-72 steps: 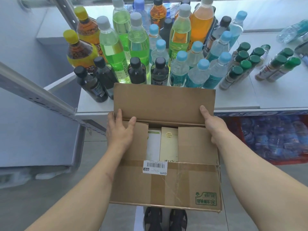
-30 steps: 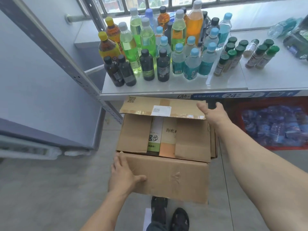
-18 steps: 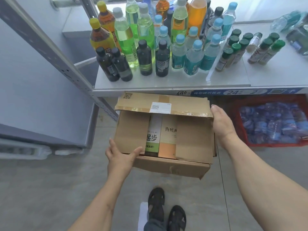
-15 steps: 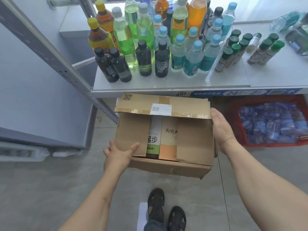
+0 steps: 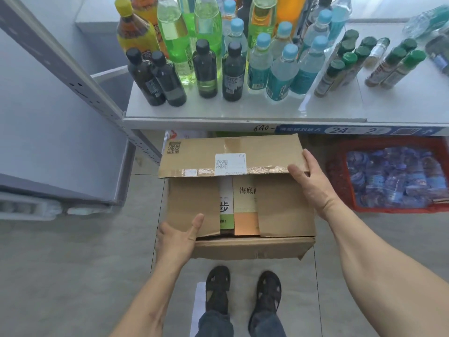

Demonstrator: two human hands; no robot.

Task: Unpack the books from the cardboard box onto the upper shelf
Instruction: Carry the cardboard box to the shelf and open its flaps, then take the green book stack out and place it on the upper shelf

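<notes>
Looking down from head height at a grey tiled floor (image 5: 73, 276). Far left, a grey metal shelf upright (image 5: 73, 76) slanting across. Left hand (image 5: 176, 239) gripping the near left corner of a cardboard box (image 5: 286, 210), thumb lying on the left inner flap, fingers hidden beneath. Box sitting low in front of the shelving, below the white shelf (image 5: 243, 110), with its far flap (image 5: 230, 155) partly raised and carrying a white label. Between the two inner flaps, books (image 5: 244, 207) lying inside, one green and white, one cream and orange. Right hand (image 5: 313, 183) gripping the right end of the far flap, thumb on its taped edge. On the shelf above, standing drink bottles (image 5: 233, 71), dark, green, orange and blue-capped. Below, two black sandals (image 5: 243, 288). Far right, a red crate (image 5: 340, 205) of wrapped bottles under the shelf.
</notes>
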